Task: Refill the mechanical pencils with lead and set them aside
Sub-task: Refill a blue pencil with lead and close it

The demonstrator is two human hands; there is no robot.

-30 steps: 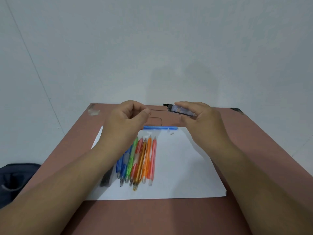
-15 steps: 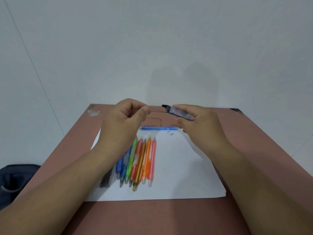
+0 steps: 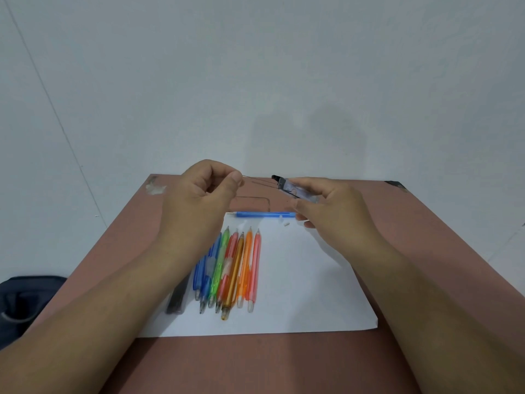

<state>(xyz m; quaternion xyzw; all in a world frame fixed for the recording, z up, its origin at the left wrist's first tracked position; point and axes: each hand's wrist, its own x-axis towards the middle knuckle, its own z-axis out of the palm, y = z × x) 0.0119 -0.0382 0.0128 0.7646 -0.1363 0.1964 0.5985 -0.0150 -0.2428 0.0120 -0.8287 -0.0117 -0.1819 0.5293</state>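
Observation:
My left hand (image 3: 203,194) pinches one end of a thin lead (image 3: 257,180) between thumb and forefinger, above the table's far part. My right hand (image 3: 331,207) holds a clear lead case (image 3: 294,190) with a black cap, tilted, its open end toward the lead. A blue mechanical pencil (image 3: 265,214) lies crosswise at the far edge of the white paper (image 3: 312,294), with small white bits (image 3: 284,221) beside it. Several coloured pencils (image 3: 231,268) lie side by side on the paper, partly hidden by my left forearm.
The brown table (image 3: 255,365) stands against a white wall. A dark lead case (image 3: 177,300) lies left of the pencil row. A dark bag (image 3: 20,302) sits on the floor at the left. A taped patch (image 3: 154,187) marks the far left corner.
My left hand has drawn a lead out of the case, moving left and slightly up. The gap between my hands has widened and the lead now shows between them.

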